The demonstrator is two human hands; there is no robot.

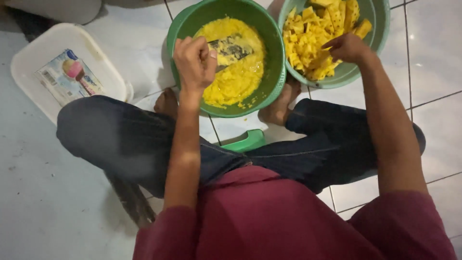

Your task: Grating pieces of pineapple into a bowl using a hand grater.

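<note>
The left hand (195, 60) is closed around the handle of a metal grater (231, 49), which lies over the yellow pulp (238, 79) inside the green bowl (269, 91) on the floor (48, 192). The right hand (347, 48) reaches into the second bowl (380, 24), fingers bent on the yellow chunks (308, 48); whether it grips one, I cannot tell.

A white lidded plastic tub (67, 72) lies on the tiled floor (433, 72), a green stool (245, 142) showing between the legs.
</note>
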